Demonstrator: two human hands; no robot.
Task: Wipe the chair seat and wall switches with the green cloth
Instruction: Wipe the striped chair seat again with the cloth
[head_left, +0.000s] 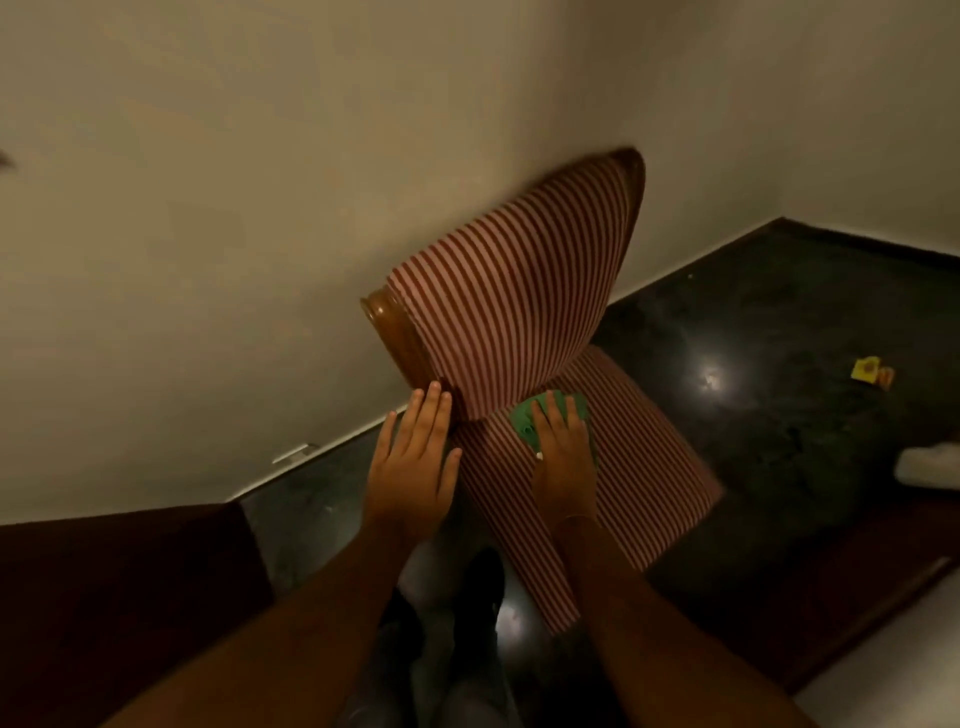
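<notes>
No bin, box or other container in view, so nothing to note on contents. Green cloth (540, 415) lies flat on the chair seat (639, 467), at the rear of the seat right where it meets the striped backrest (514, 291); only its far and left edges show, the rest is covered. Right hand (563, 457) lies palm-down on top of the cloth, fingers extended and close together, pressing it onto the seat, not pinching it. Left hand (415, 462) open and flat, fingers spread a little, fingertips touching the wooden frame (400, 338) at the lower left edge of the backrest; it holds nothing and sits just beside the cloth hand, apart from it. Both forearms bare, reaching in from the bottom of the view. Seat and backrest both upholstered in red-and-pale stripes; frame a glossy brown wood. Chair stands close against a plain cream wall (208, 208). Floor (779, 338) dark, polished stone with a bright light reflection to the right of the chair. Small yellow scrap (866, 368) on the floor well to the right; a white object (930, 467) at the right edge, too cut off to identify. Dark brown surface (104, 597) at lower left. Wall switches cannot be made out
</notes>
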